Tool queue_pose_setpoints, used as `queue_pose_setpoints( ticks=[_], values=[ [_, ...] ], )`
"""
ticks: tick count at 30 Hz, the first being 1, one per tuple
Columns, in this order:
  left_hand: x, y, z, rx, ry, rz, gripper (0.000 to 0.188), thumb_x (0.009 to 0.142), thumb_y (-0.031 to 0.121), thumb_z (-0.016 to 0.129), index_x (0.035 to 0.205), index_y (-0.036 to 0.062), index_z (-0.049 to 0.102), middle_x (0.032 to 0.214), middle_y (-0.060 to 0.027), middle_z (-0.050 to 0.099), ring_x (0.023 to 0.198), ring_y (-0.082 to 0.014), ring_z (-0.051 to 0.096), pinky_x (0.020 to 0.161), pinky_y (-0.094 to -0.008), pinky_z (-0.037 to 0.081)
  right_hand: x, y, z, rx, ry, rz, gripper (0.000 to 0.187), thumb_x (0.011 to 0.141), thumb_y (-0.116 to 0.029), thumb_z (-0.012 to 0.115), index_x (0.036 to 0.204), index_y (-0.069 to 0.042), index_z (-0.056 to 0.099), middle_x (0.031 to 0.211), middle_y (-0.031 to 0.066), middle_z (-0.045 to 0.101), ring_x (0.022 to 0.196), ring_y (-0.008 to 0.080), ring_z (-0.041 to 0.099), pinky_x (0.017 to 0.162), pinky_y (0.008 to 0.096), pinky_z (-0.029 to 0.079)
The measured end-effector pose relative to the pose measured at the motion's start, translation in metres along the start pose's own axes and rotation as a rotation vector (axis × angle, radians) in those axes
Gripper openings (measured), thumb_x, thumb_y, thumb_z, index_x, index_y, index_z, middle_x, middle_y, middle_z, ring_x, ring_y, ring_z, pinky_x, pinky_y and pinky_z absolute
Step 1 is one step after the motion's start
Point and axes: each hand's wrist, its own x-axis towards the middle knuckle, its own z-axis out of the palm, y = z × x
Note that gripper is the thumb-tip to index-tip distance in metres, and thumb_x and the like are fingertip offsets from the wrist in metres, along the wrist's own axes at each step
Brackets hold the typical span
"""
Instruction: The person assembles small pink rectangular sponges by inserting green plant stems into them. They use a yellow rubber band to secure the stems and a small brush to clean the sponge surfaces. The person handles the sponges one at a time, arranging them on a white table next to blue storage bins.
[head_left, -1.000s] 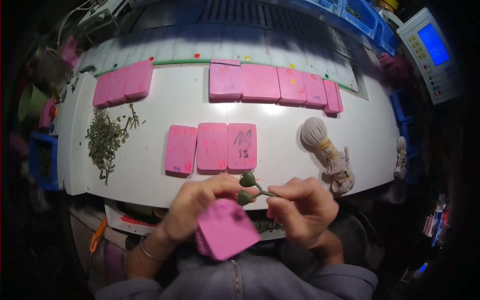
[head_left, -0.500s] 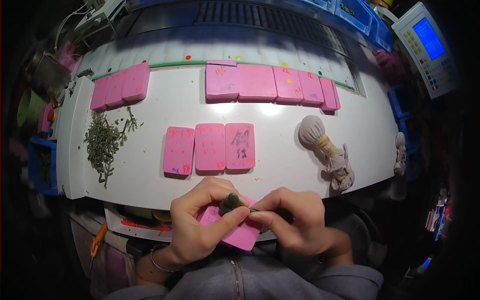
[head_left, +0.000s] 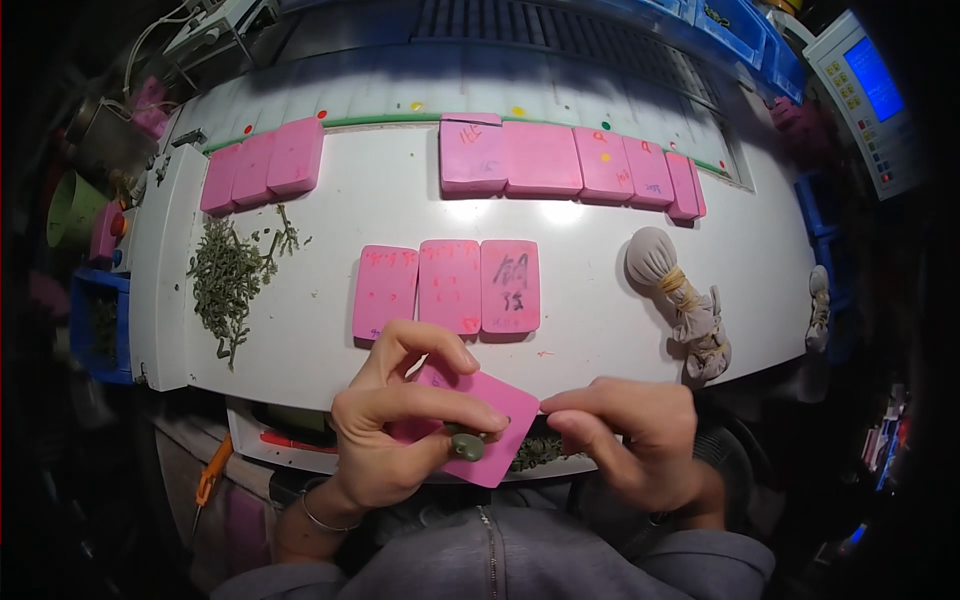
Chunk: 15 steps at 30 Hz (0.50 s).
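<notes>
Over the table's front edge, my left hand (head_left: 395, 425) is closed around a pink mold-like block (head_left: 505, 395), which is tilted with one corner toward the right. Between its thumb and index finger it also grips a small dark-green piece (head_left: 466, 446) with a rounded end, lying over the block's face. My right hand (head_left: 635, 435) is at the block's right corner. Its thumb and index finger are drawn close together and the other fingers are curled; whatever lies between the tips is too small to make out.
Three pink blocks (head_left: 449, 290) lie mid-table; more stand in rows behind (head_left: 543, 160) and at back left (head_left: 295, 158). Green branching pieces (head_left: 225, 280) are heaped at left. A tied cloth bag (head_left: 675, 285) lies right. Below the edge, a drawer (head_left: 285, 450) holds green bits (head_left: 540, 453).
My right hand has drawn away to the right from the green piece. My left fingers have shifted over the block, and the green piece now points lower. The whole view has shifted slightly.
</notes>
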Motion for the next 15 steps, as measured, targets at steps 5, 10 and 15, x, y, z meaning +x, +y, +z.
queue_pose_setpoints(
  ticks=[5,10,15],
  values=[
    [0.003,-0.003,0.005,-0.075,-0.087,0.077,0.031,0.062,-0.008,0.069,0.086,0.0113,0.073,0.109,-0.0087,0.044,0.101,-0.0198,0.047,0.089,-0.0338,0.039,0.014,-0.001,0.008,0.134,-0.041,-0.189,0.018,0.071,0.002,0.07,0.088,0.001,0.064,0.066,0.0095,0.055,0.055,0.0201,0.055,0.047,0.0284,0.042],
    [0.007,0.008,0.009,0.155,-0.003,0.01,0.042,0.066,0.0,0.076,0.107,-0.0007,0.064,0.108,-0.0103,0.05,0.096,-0.0187,0.053,0.081,-0.0302,0.045,0.014,-0.003,0.004,-0.035,0.049,-0.257,0.018,0.07,0.002,0.069,0.087,0.001,0.064,0.063,0.0086,0.052,0.052,0.0193,0.053,0.044,0.0286,0.04],
    [0.003,0.016,0.013,0.142,0.029,-0.135,0.048,0.067,0.001,0.076,0.111,-0.0052,0.059,0.095,-0.0111,0.059,0.085,-0.0175,0.057,0.076,-0.0279,0.046,0.008,-0.003,0.002,-0.371,0.151,-0.379,0.027,0.063,-0.004,0.07,0.089,0.001,0.065,0.062,0.0053,0.05,0.049,0.0166,0.05,0.04,0.0283,0.038]
  ],
)
